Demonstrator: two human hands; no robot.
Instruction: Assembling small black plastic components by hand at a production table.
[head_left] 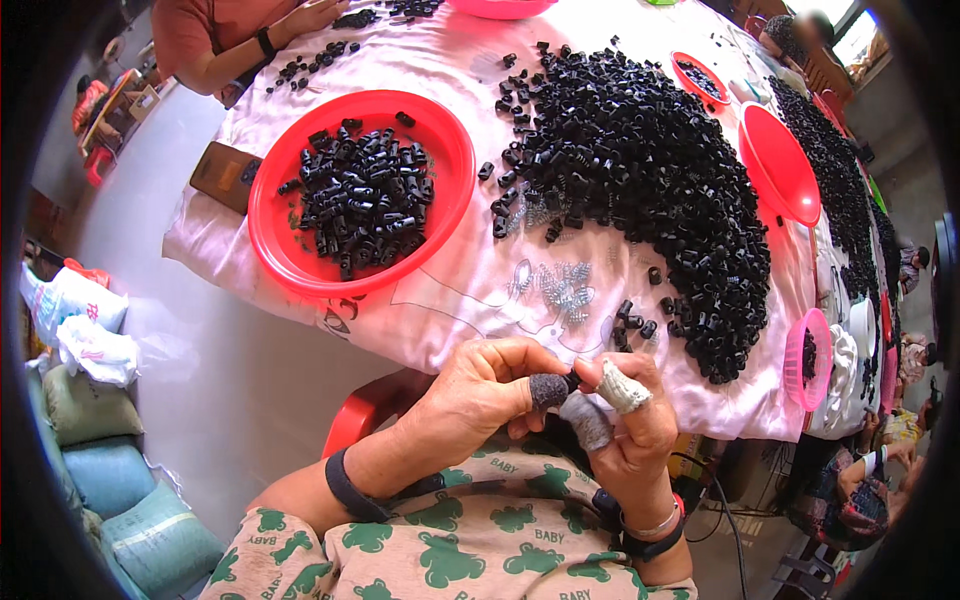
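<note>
A small black plastic piece (572, 380), which looks like a cord lock, is pinched between my two hands at the table's near edge. My left hand (480, 388) is closed on it from the left, with a dark cloth cover on the thumb. My right hand (640, 425) grips it from the other side, wearing a white wrap on one finger and a grey cover on the thumb. The fingers partly hide the piece. Just beyond lie small metal springs (568, 290) and a few loose black pieces (630, 322).
A red basin (262, 215) of black pieces stands at the left, beside a brown box-like case (222, 178). One large heap of black pieces (650, 150) covers the middle. Right of it are a red bowl (775, 160) and a pink basket (822, 340). Other people sit around the table.
</note>
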